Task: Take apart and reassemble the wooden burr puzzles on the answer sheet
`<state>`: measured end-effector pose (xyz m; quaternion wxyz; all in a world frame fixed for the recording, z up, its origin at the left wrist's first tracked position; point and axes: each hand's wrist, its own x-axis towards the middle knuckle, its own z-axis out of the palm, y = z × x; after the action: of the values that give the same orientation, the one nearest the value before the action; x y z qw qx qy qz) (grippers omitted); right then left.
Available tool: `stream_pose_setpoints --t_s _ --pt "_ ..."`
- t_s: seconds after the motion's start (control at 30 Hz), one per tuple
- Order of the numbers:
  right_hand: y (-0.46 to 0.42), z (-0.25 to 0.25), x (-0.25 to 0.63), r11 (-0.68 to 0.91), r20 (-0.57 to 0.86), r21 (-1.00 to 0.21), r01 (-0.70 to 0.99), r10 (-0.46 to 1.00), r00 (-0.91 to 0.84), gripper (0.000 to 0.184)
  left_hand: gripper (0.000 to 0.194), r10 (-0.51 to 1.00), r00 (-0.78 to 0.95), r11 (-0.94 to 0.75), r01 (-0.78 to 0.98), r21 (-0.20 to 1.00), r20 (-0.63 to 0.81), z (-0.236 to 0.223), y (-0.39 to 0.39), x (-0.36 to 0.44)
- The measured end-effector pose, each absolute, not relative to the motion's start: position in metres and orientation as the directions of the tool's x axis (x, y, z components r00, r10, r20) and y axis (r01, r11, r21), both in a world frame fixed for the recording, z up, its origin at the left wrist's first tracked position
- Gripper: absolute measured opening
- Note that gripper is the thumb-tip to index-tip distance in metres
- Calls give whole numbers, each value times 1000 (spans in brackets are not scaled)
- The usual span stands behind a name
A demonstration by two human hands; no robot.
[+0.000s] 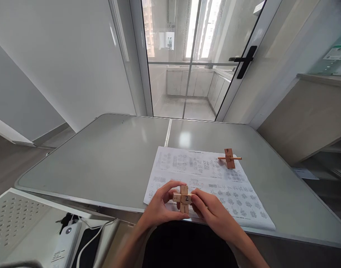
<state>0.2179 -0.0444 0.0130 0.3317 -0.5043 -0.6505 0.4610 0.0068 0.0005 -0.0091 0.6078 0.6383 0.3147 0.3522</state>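
Observation:
A light wooden interlocking burr puzzle [184, 207], cross-shaped and marked with a dark "2" or "Z", is held up over the table's front edge. My left hand [162, 204] grips it from the left, thumb at the bottom and fingers at the top. From the right, my right hand [211, 209] pinches its right side between thumb and fingers; some of those fingers are hidden behind. Beneath and beyond both hands lies a printed instruction sheet [195, 182] covered in small diagrams. On the sheet's far right corner stands a reddish-brown wooden puzzle [229, 160] with a thin rod across it.
The grey folding table [117, 156] has a seam down its middle. At the lower left, a white perforated tray [19, 219] holds keys [66, 222], a white power bank [64, 243] and a cable [88, 243]. A glass door with a black handle [246, 61] stands behind the table.

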Motion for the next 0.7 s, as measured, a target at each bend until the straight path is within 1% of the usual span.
stream_pose_setpoints --t_s 0.1,0.17,0.23,0.3,0.37,0.43,0.5,0.6,0.7 --pt "-45 11 219 -61 -127 -978 202 934 -335 50 72 811 582 -78 -3 997 65 -10 0 5" --pt "-45 9 218 -108 -154 -983 146 924 -351 53 73 805 590 -86 22 996 56 -10 1 5" --pt "-45 7 217 -149 -172 -984 95 927 -332 54 74 810 585 -78 53 996 32 -9 1 6" --pt "-44 4 217 -204 -199 -979 9 941 -274 55 78 823 567 -66 72 995 14 -7 1 8" --pt "-42 2 221 -280 -258 -954 -103 949 -182 56 83 840 542 -62 65 996 17 -6 2 10" --pt "-40 0 230 -327 -322 -913 -243 945 -64 52 80 859 510 -74 50 996 38 -6 2 12" --pt "-37 -3 242 -317 -360 -862 -395 932 39 41 70 870 490 -87 49 995 52 -6 3 13" --pt "-33 -11 264 -240 -392 -760 -604 911 132 29 61 873 485 -95 74 993 47 -6 2 13" --pt "-27 -22 285 -149 -400 -686 -712 895 198 23 56 874 485 -92 101 991 32 -6 1 12"
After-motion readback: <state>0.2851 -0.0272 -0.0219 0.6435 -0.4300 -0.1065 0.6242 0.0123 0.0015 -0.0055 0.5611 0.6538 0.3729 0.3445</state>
